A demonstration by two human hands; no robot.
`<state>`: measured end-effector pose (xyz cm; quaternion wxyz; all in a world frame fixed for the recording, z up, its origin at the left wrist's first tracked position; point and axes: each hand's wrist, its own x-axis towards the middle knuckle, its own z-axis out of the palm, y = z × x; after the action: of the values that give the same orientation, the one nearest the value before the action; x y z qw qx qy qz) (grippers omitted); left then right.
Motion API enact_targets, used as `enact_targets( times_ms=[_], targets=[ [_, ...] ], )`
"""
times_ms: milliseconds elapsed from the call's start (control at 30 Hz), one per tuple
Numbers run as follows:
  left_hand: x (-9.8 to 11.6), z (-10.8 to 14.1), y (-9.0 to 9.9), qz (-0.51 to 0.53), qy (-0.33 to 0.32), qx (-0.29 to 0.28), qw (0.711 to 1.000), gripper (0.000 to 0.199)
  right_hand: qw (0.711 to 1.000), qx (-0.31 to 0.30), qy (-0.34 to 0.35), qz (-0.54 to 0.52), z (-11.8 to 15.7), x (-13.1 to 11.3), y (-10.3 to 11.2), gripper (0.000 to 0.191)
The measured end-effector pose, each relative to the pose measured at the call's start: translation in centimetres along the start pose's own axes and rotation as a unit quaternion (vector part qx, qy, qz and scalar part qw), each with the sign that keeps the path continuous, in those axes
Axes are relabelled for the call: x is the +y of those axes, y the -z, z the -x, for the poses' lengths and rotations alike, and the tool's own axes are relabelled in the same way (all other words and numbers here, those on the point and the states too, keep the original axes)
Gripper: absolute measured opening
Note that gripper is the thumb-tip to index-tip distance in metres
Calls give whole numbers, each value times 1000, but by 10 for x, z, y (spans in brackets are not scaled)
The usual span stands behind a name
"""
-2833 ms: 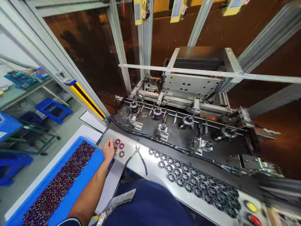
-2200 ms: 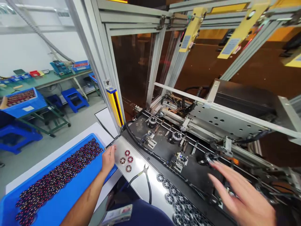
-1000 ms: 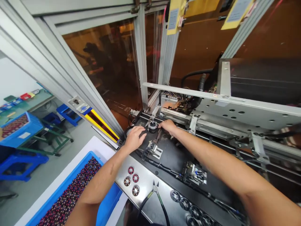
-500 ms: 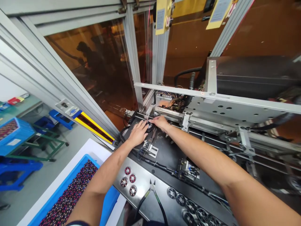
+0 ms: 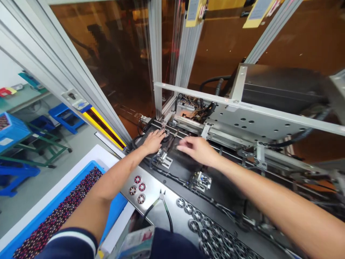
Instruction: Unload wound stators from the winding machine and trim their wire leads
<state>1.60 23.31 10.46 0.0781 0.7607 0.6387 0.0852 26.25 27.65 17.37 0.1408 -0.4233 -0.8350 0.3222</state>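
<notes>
Your left hand (image 5: 154, 141) lies flat at the round fixture (image 5: 165, 138), its fingers a little spread; the fixture is at the far left end of the black machine bed (image 5: 185, 158), partly hidden by this hand; your right hand (image 5: 198, 149) hovers to the right of it, fingers bent and thumb loosely apart; the cutting pliers (image 5: 162, 196) rest on the metal shelf (image 5: 153, 180), between four small wound rings (image 5: 142, 186) and many silver-black rings (image 5: 204, 233).

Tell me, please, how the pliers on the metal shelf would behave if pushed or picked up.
The pliers look stiff, being mostly metal at the head. Their spread handles may close around the pivot when gripped. Lying flat on the smooth shelf, they would probably slide, not roll.
</notes>
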Motion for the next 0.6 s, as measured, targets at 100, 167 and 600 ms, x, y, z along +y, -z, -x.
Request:
enact_targets(
  times_ms=[100, 167, 600],
  targets=[
    [1, -1, 0, 17, 8, 0, 1000, 65, 998, 22, -8, 66, 63, 38, 41, 26],
    [2, -1, 3, 23, 12, 6, 1000, 63, 993, 48, -13, 111, 83, 62, 52, 21],
    [54, 48, 72, 46, -37, 161, 985, 40, 978, 5, 97, 183, 37, 74, -9, 16]
  ],
)
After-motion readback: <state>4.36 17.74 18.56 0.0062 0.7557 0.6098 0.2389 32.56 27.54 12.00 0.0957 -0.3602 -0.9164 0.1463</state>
